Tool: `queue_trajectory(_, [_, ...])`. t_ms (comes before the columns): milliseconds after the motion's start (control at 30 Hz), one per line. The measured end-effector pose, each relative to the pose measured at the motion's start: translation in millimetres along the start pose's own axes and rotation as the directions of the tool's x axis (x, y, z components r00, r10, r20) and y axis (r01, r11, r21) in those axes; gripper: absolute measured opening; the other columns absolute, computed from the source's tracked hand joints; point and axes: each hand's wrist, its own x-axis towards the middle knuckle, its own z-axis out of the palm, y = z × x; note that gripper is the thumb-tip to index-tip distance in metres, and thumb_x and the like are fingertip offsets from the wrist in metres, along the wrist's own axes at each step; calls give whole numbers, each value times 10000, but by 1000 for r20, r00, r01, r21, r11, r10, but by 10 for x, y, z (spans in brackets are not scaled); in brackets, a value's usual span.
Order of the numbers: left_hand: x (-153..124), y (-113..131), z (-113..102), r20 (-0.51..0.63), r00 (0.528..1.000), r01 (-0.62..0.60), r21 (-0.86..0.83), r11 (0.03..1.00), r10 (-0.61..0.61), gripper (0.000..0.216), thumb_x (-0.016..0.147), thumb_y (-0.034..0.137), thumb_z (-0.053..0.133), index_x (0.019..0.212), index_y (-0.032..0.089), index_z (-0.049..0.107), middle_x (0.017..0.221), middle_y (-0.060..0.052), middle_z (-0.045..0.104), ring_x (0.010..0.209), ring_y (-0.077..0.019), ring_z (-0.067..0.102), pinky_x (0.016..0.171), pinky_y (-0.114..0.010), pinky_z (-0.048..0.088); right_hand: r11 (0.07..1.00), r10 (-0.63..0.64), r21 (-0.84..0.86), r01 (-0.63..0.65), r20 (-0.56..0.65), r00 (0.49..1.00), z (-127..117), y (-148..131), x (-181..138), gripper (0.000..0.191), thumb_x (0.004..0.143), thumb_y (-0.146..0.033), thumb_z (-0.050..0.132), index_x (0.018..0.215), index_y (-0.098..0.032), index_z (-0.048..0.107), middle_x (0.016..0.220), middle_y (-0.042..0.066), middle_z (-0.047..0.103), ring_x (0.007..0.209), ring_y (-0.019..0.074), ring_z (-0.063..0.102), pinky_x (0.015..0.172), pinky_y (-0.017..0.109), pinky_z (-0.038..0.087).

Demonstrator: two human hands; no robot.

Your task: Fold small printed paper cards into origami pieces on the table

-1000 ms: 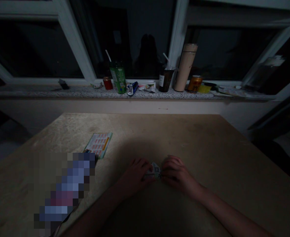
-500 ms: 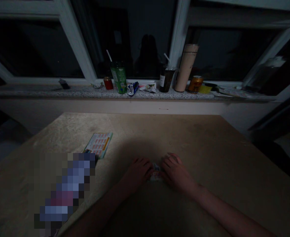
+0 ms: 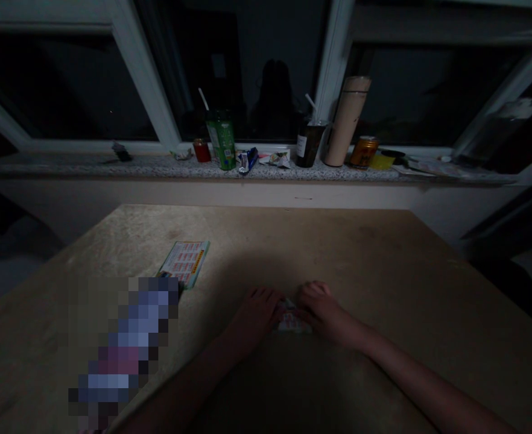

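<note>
A small printed paper card [image 3: 293, 322] with reddish print lies on the table between my hands, partly covered by them. My left hand [image 3: 260, 310] rests over its left side, fingers bent and pressed to it. My right hand [image 3: 323, 307] is at its right side, fingers curled and the thumb side on the card. Shadow makes the fingertips hard to see. To the left lies a similar card [image 3: 186, 260], larger in view, with red printed rows and a yellow strip.
A long bluish thing [image 3: 134, 337], pixelated, lies left of my left arm on the tan table [image 3: 338, 247]. On the windowsill [image 3: 157, 167] stand a green container [image 3: 223, 144], a dark cup with straw [image 3: 309, 144], a beige flask [image 3: 346, 123] and an orange can [image 3: 364, 152].
My right hand has curled its fingers more and shifted slightly, so more of the card's right part shows. My left hand stays on the card. The view has shifted a little.
</note>
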Motion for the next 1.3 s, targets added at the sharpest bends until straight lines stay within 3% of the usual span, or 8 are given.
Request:
queue_trajectory(267, [-68, -18, -84, -49, 995, 73, -235, 969, -87, 311, 949, 324, 409, 1211, 175, 484, 1152, -86, 575, 1053, -222, 512, 926, -363, 362, 905, 186, 402, -140, -77, 979, 1, 17, -12, 231, 870, -313, 552, 680, -190, 502, 702, -8, 499, 760, 167, 492, 759, 312, 361])
queue_trajectory(433, [-84, -50, -108, 6, 993, 112, -395, 912, -119, 288, 946, 354, 393, 1032, 193, 616, 986, -49, 652, 941, -212, 567, 851, -320, 402, 812, 226, 561, -160, -50, 973, 18, 5, -21, 306, 859, -436, 533, 670, -195, 518, 707, 1, 502, 742, 168, 504, 705, 291, 398])
queue_trajectory(633, [-75, -88, -124, 78, 983, 182, -583, 792, -168, 331, 926, 417, 410, 1010, 186, 632, 893, -23, 682, 800, -178, 620, 683, -230, 448, 807, 163, 574, -140, 10, 987, 25, 7, -13, 330, 860, -464, 522, 660, -209, 583, 610, -38, 499, 662, 145, 523, 983, 378, 294])
queue_trajectory(767, [-66, -77, -140, 114, 976, 215, -649, 730, -186, 321, 910, 401, 428, 957, 169, 645, 836, -17, 676, 751, -169, 615, 639, -215, 438, 783, 158, 600, -167, 68, 985, 12, 16, -17, 345, 845, -488, 534, 663, -209, 625, 621, -21, 562, 737, 169, 557, 1005, 384, 277])
queue_trajectory(900, [-67, -56, -144, 140, 969, 242, -681, 691, -202, 326, 897, 405, 436, 919, 154, 641, 789, -17, 654, 705, -160, 598, 601, -210, 430, 750, 173, 633, -190, 90, 981, -1, 13, -22, 378, 822, -505, 553, 615, -198, 628, 623, 1, 567, 807, 191, 559, 918, 361, 363])
queue_trajectory(1133, [-90, -39, -185, 138, 970, 238, -703, 670, -201, 321, 893, 392, 430, 928, 152, 640, 814, -22, 649, 753, -177, 597, 654, -237, 445, 686, 194, 701, -195, 83, 978, -23, -34, -26, 359, 784, -487, 607, 596, -182, 612, 657, 1, 529, 686, 156, 536, 635, 270, 431])
queue_trajectory(1233, [-120, -8, -212, 127, 973, 224, -705, 673, -191, 298, 795, 368, 588, 1016, 171, 619, 943, -30, 658, 886, -214, 598, 764, -274, 456, 675, 248, 709, -204, 42, 968, -15, -56, -24, 354, 776, -478, 621, 597, -173, 604, 661, 0, 518, 619, 134, 512, 544, 241, 395])
queue_trajectory(1300, [-134, 16, -212, 116, 970, 231, -702, 673, -212, 446, 682, 333, 717, 1078, 179, 583, 1026, -41, 647, 953, -237, 587, 819, -299, 454, 684, 263, 703, -194, 10, 965, -5, -67, -22, 343, 773, -472, 625, 606, -173, 605, 657, 0, 522, 624, 135, 516, 547, 240, 394])
